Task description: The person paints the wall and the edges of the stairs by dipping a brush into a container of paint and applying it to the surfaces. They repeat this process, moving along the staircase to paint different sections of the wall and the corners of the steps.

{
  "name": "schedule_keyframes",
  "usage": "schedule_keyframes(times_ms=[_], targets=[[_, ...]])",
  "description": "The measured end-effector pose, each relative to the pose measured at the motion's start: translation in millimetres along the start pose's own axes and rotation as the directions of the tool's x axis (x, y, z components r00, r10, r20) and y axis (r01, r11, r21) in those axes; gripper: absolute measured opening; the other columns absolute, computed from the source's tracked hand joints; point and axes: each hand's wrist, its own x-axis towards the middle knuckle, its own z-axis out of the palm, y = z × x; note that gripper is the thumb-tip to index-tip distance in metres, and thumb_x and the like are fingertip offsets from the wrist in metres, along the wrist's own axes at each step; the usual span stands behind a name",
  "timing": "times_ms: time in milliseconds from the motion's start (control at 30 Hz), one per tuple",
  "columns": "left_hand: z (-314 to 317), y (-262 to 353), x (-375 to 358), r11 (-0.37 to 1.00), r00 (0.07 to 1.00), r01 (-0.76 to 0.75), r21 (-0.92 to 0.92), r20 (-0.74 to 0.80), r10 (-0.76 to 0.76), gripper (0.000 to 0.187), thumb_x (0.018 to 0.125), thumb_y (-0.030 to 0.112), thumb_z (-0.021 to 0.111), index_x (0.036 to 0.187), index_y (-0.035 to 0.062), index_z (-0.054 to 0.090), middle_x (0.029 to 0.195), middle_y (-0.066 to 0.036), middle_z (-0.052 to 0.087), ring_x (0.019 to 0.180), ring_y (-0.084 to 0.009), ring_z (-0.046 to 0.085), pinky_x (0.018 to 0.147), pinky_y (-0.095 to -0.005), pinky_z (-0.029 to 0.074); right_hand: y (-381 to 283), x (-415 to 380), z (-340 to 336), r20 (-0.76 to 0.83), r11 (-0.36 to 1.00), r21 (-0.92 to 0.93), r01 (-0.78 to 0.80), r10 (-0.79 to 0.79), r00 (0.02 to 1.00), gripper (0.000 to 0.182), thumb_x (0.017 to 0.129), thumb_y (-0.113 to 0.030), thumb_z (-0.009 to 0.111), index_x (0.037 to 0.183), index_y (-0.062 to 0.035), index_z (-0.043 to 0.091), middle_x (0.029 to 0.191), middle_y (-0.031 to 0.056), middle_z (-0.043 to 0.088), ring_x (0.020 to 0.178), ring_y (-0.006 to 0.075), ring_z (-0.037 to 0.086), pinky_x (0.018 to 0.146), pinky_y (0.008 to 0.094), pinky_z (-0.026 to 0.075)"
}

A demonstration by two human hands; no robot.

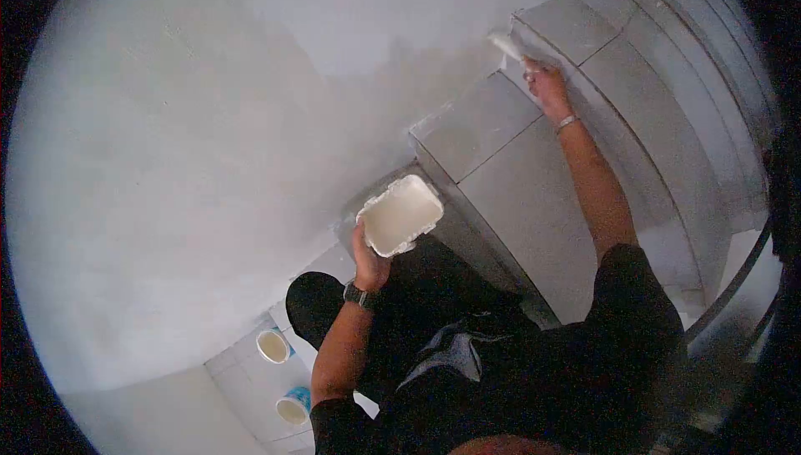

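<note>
My left hand (370, 265) is wrapped round the side of a rectangular paint tub (404, 214), whose rim is crusted with white. Pale paint fills the tub, which is held up over the lower stairs. Out to the upper right, my right hand (547, 90) is closed on a paintbrush (506, 43). Its whitish head is right at the wall (209, 146), beside the end of a stair step (576, 25). A lighter, wet-looking patch (355, 50) shows on the wall left of the brush.
Grey tiled stairs (509, 196) rise to the upper right along the wall. Two round buckets, one pale (274, 346) and one with a blue side (294, 405), stand on the tiled floor at lower left. A dark cable or rail (734, 280) curves at the right.
</note>
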Motion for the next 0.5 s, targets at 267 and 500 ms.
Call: schedule_keyframes(times_ms=[267,500], targets=[[3,0,2,1.000,0.998,-0.019,0.011,0.060,0.019,0.062,0.093,0.052,0.027,0.132,0.0057,0.040,0.128,-0.012,0.051,0.111,-0.0295,0.054,0.080,-0.0463,0.052,117,19,-40,0.160,0.816,-0.489,0.308,-0.264,0.951,0.035,0.086,-0.039,0.059,0.073,-0.0069,0.063,0.058,-0.0021,0.048,0.048,0.0106,0.044,0.047,0.0270,0.037],[11,0,-1,0.996,0.997,-0.051,0.077,0.056,0.047,0.063,0.093,0.052,0.024,0.133,0.0052,0.039,0.129,-0.013,0.050,0.113,-0.0306,0.054,0.081,-0.0453,0.052,59,42,-16,0.074,0.903,-0.426,0.058,-0.029,0.997,0.038,0.085,-0.041,0.060,0.072,-0.0050,0.063,0.057,-0.0020,0.050,0.049,0.0122,0.048,0.047,0.0271,0.039]])
